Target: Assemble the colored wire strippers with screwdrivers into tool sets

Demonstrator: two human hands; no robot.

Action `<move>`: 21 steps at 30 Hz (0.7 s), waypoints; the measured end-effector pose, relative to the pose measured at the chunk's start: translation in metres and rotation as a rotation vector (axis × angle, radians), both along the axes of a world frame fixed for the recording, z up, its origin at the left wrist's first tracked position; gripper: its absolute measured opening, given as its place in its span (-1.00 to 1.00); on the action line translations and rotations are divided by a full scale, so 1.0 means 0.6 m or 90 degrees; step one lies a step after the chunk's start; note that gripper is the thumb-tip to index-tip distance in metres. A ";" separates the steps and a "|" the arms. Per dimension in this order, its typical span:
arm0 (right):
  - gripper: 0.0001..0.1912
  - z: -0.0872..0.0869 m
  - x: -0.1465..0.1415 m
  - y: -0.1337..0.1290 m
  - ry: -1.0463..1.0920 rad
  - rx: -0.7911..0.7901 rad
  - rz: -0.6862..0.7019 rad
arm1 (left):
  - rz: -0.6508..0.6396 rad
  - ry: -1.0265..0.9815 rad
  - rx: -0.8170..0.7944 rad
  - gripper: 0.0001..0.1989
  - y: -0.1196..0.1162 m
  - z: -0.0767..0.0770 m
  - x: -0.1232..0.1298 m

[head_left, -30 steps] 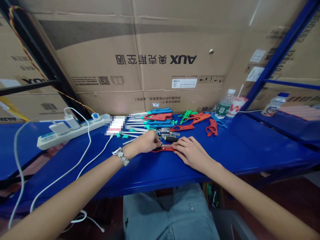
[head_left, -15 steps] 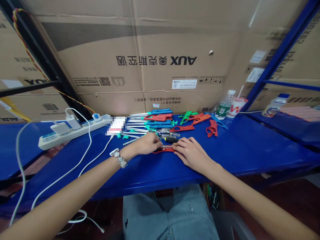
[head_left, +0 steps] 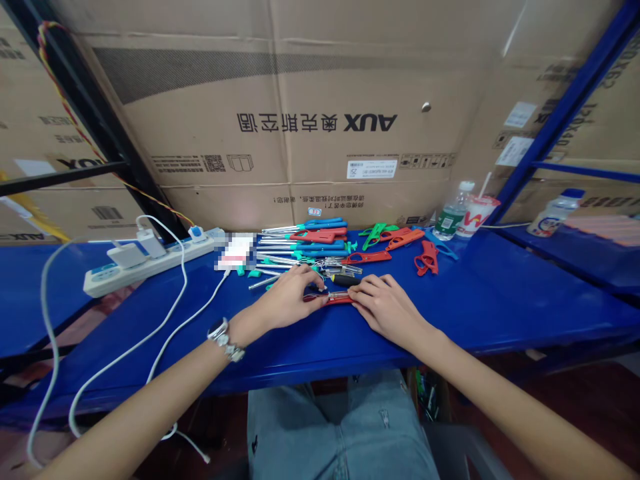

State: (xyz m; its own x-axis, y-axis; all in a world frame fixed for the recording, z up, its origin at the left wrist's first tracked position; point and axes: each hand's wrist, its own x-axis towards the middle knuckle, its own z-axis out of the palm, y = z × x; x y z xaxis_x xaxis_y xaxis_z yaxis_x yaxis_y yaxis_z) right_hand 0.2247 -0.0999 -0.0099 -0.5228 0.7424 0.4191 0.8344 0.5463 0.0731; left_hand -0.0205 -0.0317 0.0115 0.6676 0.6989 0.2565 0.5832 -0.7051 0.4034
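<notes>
A red plastic casing (head_left: 340, 299) with a clear part in it lies flat on the blue table, between my hands. At its left end is my left hand (head_left: 290, 297), thumb on the casing and fingers curled over it. My right hand (head_left: 383, 301) presses closed fingers on the casing's right end. Just behind them lies a screwdriver with a black and yellow handle (head_left: 345, 280). Farther back is a pile of lighter parts with metal rods and blue handles (head_left: 323, 247). Several loose red casings (head_left: 367, 257) lie to its right.
A white power strip (head_left: 145, 267) with plugs and cables runs along the left. A water bottle (head_left: 449, 221) and a paper cup (head_left: 477, 217) stand at the back right, before a large carton (head_left: 300, 80). Another bottle (head_left: 553, 217) stands farther right.
My left hand has turned and opened its pinch somewhat, with the thumb now stretched along the casing's left end. My right hand stays in place on the casing. The view has shifted slightly.
</notes>
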 end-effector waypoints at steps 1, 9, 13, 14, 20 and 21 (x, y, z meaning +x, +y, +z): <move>-0.79 -0.001 0.001 0.000 0.001 0.005 0.002 | -0.003 0.001 -0.005 -0.73 -0.008 -0.005 -0.012; -0.76 -0.003 0.011 -0.001 0.009 0.029 0.031 | -0.014 -0.071 -0.030 -0.76 -0.016 -0.031 -0.090; -0.76 0.001 0.014 -0.008 0.032 0.017 0.022 | -0.061 -0.082 -0.038 -0.79 -0.002 -0.036 -0.092; -0.76 0.003 0.014 -0.009 0.041 0.014 0.018 | -0.065 -0.084 -0.033 -0.79 -0.001 -0.037 -0.091; -0.75 0.024 -0.030 0.000 0.093 -0.002 0.039 | -0.029 -0.047 -0.020 -0.75 0.001 -0.034 -0.096; -0.76 0.027 -0.044 0.006 0.097 -0.016 0.055 | -0.020 -0.034 -0.023 -0.73 0.003 -0.031 -0.098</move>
State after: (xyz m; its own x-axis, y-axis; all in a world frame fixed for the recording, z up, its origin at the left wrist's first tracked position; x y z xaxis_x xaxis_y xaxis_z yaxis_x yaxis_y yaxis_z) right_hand 0.1982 -0.0963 0.0066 -0.5172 0.7084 0.4803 0.7845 0.6168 -0.0650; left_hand -0.0792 -0.0297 -0.0072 0.6757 0.6869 0.2675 0.5373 -0.7074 0.4593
